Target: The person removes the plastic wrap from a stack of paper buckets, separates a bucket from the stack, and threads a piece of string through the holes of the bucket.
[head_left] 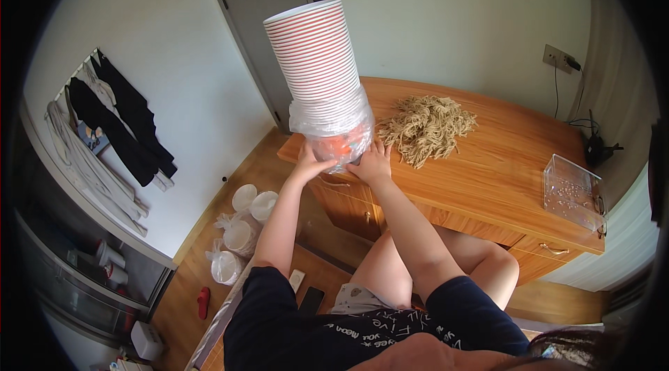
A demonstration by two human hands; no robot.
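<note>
While the left hand grips the bag with its fingers, the cups rise at upper centre in a stack tilted left, probably light, stiff-walled but crushable, and liable to tip; the film looks slippery, so the wrapped base is best cradled from both sides. The right hand has its fingers against the bag, their grip unclear. Just beside, tan strands crowd the desk; a clear box sits far right.

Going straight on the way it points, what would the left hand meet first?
The plastic bag around the lower part of the cup stack. The left hand seems to touch it, though depth is hard to judge.
</note>
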